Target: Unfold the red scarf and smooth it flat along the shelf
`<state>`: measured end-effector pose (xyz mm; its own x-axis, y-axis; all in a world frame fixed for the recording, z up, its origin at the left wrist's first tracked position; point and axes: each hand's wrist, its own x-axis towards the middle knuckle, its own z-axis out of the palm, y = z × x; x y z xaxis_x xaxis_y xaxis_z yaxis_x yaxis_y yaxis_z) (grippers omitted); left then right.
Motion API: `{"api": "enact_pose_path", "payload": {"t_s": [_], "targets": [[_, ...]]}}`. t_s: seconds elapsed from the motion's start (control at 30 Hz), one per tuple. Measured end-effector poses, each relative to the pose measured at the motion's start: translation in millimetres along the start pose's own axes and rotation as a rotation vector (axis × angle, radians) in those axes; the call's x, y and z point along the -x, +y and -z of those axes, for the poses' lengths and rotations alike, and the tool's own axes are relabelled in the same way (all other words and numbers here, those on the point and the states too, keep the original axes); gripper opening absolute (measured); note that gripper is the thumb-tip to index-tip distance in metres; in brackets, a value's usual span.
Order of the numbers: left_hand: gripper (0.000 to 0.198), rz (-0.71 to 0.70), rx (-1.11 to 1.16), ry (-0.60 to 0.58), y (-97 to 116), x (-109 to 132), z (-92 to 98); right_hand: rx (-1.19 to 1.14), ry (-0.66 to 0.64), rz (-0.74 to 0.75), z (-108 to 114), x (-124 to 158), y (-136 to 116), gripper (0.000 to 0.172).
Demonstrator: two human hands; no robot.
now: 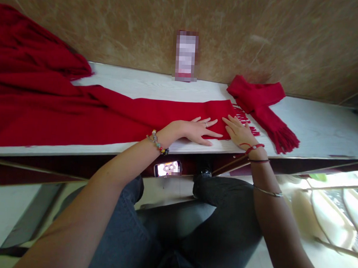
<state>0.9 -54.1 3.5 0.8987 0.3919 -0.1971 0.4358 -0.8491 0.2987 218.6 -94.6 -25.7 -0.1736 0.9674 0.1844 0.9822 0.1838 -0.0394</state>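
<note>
A long red scarf (174,112) lies along the white table, its fringe toward the right. My left hand (198,130) rests palm down on it, fingers stretched and spread, with a ring on one finger. My right hand (237,130) lies flat at the fringed end, its fingertips on the cloth and close to the left hand's. Neither hand grips anything. Just beyond the right hand, a second red scarf (264,108) lies folded across itself, its fringe pointing to the front right.
A bunched heap of red cloth (31,48) covers the table's left end. The white table (324,120) runs along a brown marbled wall (127,33). A blurred-out rectangular item (186,55) stands against that wall. Below the front edge a lit phone (167,169) shows.
</note>
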Motion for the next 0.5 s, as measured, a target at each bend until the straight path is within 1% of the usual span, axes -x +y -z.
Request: {"api": "enact_pose_path", "payload": {"t_s": [0.07, 0.13, 0.17, 0.23, 0.3, 0.37, 0.43, 0.5], "targets": [[0.053, 0.002, 0.001, 0.004, -1, 0, -0.9, -0.01, -0.036, -0.054, -3, 3, 15, 0.046], [0.053, 0.008, 0.002, 0.0, -1, 0, -1.5, -0.028, -0.04, -0.133, -2, 7, 31, 0.046], [0.053, 0.009, 0.005, -0.004, 0, 0, -1.7, -0.03, -0.026, -0.171, 0, 8, 37, 0.047], [0.054, 0.009, 0.017, -0.004, 0, 0, -1.9, -0.019, 0.054, -0.214, 5, 8, 44, 0.048], [0.055, 0.028, 0.03, 0.009, 1, 1, -2.0, -0.017, 0.153, -0.19, 10, 2, 41, 0.05], [0.057, 0.068, 0.036, 0.02, 1, 2, -2.5, -0.026, 0.19, -0.112, 13, -10, 29, 0.052], [0.059, 0.096, 0.039, 0.017, 2, 2, -3.1, -0.016, 0.131, -0.017, 13, -24, 13, 0.051], [0.06, 0.101, 0.036, 0.002, 1, 1, -3.8, 0.012, 0.014, 0.036, 9, -37, -1, 0.05]]}}
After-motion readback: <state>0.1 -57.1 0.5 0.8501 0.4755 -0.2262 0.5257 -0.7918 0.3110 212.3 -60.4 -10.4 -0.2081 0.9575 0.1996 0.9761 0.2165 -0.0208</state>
